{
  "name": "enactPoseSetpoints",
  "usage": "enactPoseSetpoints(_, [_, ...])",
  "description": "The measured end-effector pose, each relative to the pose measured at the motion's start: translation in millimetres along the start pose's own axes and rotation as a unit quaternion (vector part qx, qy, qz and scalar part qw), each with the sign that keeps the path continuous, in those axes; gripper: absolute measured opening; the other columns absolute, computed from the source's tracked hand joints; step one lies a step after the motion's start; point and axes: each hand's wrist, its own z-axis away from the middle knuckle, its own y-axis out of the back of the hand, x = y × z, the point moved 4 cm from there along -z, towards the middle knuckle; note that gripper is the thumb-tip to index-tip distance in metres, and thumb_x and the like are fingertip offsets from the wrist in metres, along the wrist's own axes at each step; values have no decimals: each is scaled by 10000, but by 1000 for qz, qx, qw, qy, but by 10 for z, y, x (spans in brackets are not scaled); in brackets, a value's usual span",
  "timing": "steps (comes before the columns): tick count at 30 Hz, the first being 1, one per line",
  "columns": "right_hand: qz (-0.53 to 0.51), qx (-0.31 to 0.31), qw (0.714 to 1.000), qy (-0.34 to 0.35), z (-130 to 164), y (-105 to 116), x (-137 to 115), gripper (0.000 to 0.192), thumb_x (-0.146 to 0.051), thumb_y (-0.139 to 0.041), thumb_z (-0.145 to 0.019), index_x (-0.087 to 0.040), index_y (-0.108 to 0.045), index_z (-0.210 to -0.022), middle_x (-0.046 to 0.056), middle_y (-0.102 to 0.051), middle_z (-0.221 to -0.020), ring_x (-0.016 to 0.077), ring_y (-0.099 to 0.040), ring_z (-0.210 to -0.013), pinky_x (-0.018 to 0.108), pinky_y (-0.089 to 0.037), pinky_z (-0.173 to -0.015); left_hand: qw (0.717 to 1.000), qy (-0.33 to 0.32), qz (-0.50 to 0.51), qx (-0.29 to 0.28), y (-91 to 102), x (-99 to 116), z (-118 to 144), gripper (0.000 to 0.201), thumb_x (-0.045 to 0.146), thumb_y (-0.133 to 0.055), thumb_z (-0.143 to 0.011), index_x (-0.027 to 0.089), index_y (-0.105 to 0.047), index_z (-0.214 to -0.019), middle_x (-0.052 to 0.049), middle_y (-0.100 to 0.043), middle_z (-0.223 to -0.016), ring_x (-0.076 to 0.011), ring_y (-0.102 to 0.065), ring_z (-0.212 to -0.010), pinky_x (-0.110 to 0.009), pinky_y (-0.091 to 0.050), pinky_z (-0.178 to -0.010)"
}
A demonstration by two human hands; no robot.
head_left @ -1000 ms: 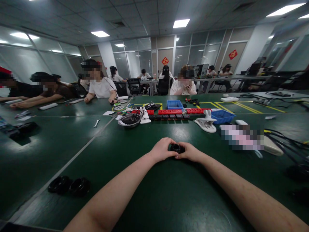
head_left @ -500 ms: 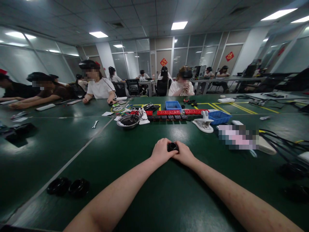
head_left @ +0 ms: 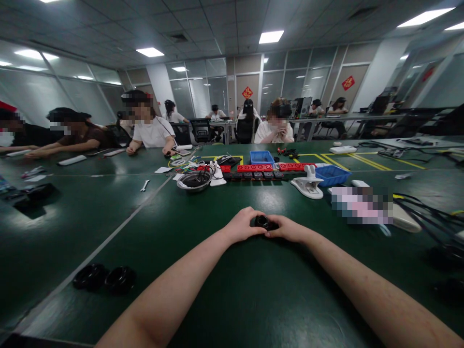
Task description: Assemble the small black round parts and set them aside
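Note:
A small black round part (head_left: 262, 222) sits between my two hands, just above the green table (head_left: 224, 290). My left hand (head_left: 242, 224) grips it from the left with curled fingers. From the right, my right hand (head_left: 289, 228) pinches the same part. Both forearms stretch out from the near edge of the table. The lower half of the part is hidden by my fingers.
Two black rings (head_left: 105, 279) lie at the near left. Ahead are a metal bowl of cables (head_left: 195, 180), red strips (head_left: 268, 167), blue bins (head_left: 332, 175), a white clamp (head_left: 308, 184) and a wrench (head_left: 145, 185). Black cables (head_left: 431, 212) lie at the right. Several people sit at the far side.
My hands stay together on the black part and shift only slightly; the right hand has lowered a little. The view wobbles a bit.

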Motion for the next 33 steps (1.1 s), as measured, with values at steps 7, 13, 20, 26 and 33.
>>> enactPoseSetpoints(7, [37,-28,999,-6,15,59,-4,370,-252,-561,-655,-147,-500,-1004,34,-558,-944,182,-502,-864,303,-382,-760,1000,-2,7,-18,-2,-21,-22,437,402,-573,-638,213,-500,-1025,-33,-493,-886,-158,-463,-829,-276,-377,-728])
enactPoseSetpoints(13, [31,-34,999,-11,-11,86,17,340,-254,-550,-658,-138,-516,-975,28,-563,-903,173,-508,-825,286,-388,-723,999,7,13,-31,17,-14,-34,436,411,-569,-637,209,-502,-1018,-35,-493,-893,-156,-465,-825,-271,-381,-717])
enactPoseSetpoints(20, [34,-5,999,-25,-3,72,3,338,-293,-579,-625,-143,-510,-919,8,-550,-802,140,-498,-714,252,-383,-629,999,37,4,-15,-2,-4,-33,443,460,-582,-599,209,-529,-961,-23,-498,-851,-157,-470,-797,-263,-385,-675])
enactPoseSetpoints(26, [154,153,975,-39,-19,14,60,319,-357,-640,-524,-160,-459,-698,-29,-473,-618,102,-425,-570,200,-306,-487,990,123,-40,48,-51,23,14,425,473,-590,-574,188,-548,-886,-28,-489,-810,-176,-475,-785,-289,-386,-689])
enactPoseSetpoints(33, [351,278,887,-107,-15,-155,-32,224,-367,-520,-653,-156,-481,-715,53,-522,-682,149,-456,-613,242,-287,-519,965,182,-130,133,-73,85,64,396,451,-567,-616,169,-523,-891,-57,-493,-849,-209,-457,-848,-324,-372,-726])
